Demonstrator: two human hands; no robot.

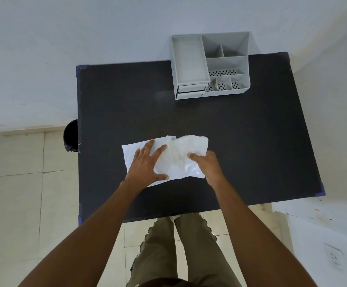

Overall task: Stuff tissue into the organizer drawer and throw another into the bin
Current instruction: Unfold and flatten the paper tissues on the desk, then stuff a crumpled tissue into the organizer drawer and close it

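White tissue (pixel 180 154) lies crumpled on the black table (pixel 241 141), near its front middle. It looks like two overlapping sheets, one flat on the left, one bunched on the right. My left hand (pixel 147 164) rests flat on the left sheet with fingers spread. My right hand (pixel 206 164) curls its fingers on the right edge of the bunched tissue. A grey desk organizer (pixel 209 65) stands at the table's far edge; its small drawer (pixel 191 89) faces me and looks shut. A black bin (pixel 71 135) stands on the floor left of the table, half hidden.
A white wall runs behind and to the right of the table. Beige floor tiles lie to the left. My legs stand at the table's front edge. A wall socket (pixel 333 255) sits low at the right.
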